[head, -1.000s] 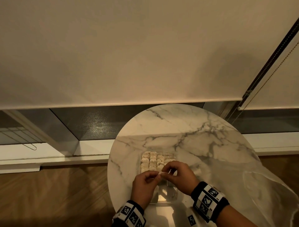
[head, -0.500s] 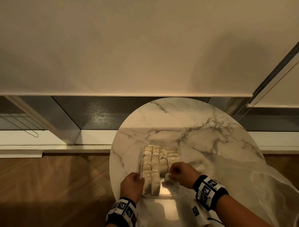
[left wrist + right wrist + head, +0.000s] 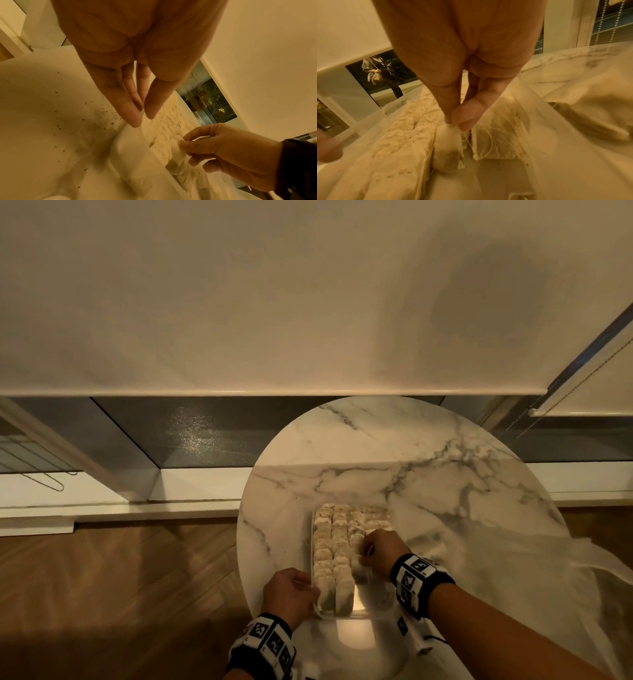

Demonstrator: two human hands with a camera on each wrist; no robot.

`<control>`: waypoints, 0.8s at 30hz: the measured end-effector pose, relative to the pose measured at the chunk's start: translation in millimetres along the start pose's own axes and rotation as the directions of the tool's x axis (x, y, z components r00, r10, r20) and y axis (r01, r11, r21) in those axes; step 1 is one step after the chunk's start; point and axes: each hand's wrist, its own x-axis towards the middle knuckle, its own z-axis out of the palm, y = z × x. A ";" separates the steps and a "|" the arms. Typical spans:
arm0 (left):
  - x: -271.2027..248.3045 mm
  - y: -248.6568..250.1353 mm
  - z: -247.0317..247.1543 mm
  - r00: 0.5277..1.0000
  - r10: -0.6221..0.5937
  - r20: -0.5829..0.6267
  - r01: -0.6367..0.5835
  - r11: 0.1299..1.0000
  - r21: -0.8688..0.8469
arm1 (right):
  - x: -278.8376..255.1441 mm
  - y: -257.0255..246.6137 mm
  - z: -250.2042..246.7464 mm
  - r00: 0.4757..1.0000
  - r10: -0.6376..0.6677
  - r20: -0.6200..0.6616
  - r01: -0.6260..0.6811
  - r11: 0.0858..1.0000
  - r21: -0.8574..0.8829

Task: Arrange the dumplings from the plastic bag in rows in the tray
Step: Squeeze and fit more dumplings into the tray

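A: What does the head view show?
B: A round marble desk (image 3: 394,460) stands by a window with a cream roller blind (image 3: 239,302) pulled low, over a wooden floor (image 3: 120,594). A clear tray (image 3: 373,613) sits at the near edge, its left columns full of pale dumplings (image 3: 334,546) in rows. A clear plastic bag (image 3: 534,570) lies to the right of it.
A: And the hands?
B: The left hand (image 3: 289,595) rests against the tray's left wall near its front corner. The right hand (image 3: 380,551) is over the tray, fingers curled, pinching one dumpling (image 3: 359,566) in the third column. Both wrists wear bands (image 3: 419,582) with black-and-white square markers; no readable writing.
A: The left wrist view?
B: The left hand (image 3: 137,75) has straight, close fingers with their tips at the tray rim (image 3: 132,129). Dark specks dot the desk (image 3: 42,108). The right hand (image 3: 231,152) pinches the pale dumpling (image 3: 176,151).
A: The right wrist view?
B: Thumb and fingers of the right hand (image 3: 458,119) pinch the gathered top of the dumpling (image 3: 447,148), which hangs into the tray (image 3: 501,180) beside the filled rows (image 3: 399,135). Thin thread shows by it. A person's reflection shows in the window glass (image 3: 383,75).
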 end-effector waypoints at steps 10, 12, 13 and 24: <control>7.5 -1.7 -3.3 0.996 -0.028 0.087 0.037 0.995 -0.097 | 12.0 -5.0 5.9 0.994 0.094 -0.057 -0.093 0.995 0.026; 8.9 -2.0 -3.4 0.994 -0.039 0.101 0.051 0.991 -0.126 | 10.5 -4.9 5.6 0.992 0.114 -0.050 -0.113 0.993 0.029; 9.6 -2.0 -3.4 0.993 -0.042 0.111 0.057 0.989 -0.135 | 9.3 -4.6 5.1 0.991 0.126 -0.048 -0.124 0.992 0.034; 5.9 2.9 -10.3 0.981 -0.078 0.177 0.125 0.955 -0.268 | -5.0 -0.4 0.1 0.986 0.159 -0.048 -0.152 0.980 0.124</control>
